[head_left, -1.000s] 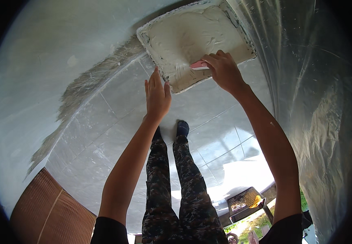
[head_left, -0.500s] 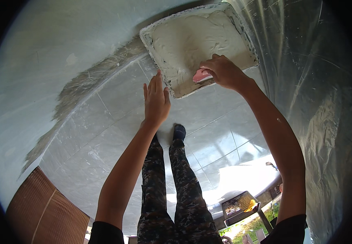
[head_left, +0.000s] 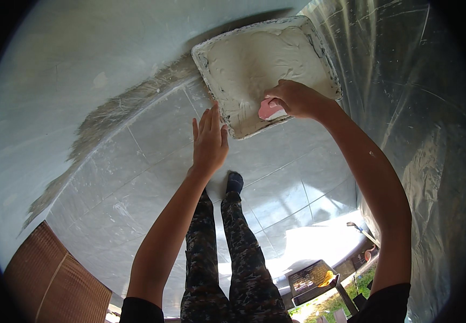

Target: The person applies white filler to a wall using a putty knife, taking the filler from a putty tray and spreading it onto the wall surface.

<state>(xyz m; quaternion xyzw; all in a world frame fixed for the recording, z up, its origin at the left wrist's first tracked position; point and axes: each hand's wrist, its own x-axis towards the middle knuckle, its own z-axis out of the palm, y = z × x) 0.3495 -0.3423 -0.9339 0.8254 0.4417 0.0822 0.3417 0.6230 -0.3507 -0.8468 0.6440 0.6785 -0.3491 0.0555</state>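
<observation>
A wide rectangular tray (head_left: 229,125) with a crusted rim holds a thick layer of pale grey-white paste (head_left: 249,59). My right hand (head_left: 293,100) reaches over the tray's near side, its fingers closed round a pink, flat tool (head_left: 269,110) with a whitish lower part; its exact kind is unclear. That tool is at the paste near the near rim, and whether it presses in is hard to see. My left hand (head_left: 209,141), fingers stretched out and holding nothing, lies along the tray's left near corner, apparently steadying against its outer side.
A pale wall (head_left: 82,64) with a rough grey strip at its foot runs along the left. Clear plastic sheeting (head_left: 394,97) hangs on the right. Grey floor tiles (head_left: 152,177) lie below, with a brown woven panel (head_left: 55,274) at lower left and a dark perforated rack (head_left: 311,277) at lower right.
The view has shifted a little, so the tray sits slightly lower. The pink tool has turned in my right hand, showing more of its whitish part. My left hand stays by the tray's corner.
</observation>
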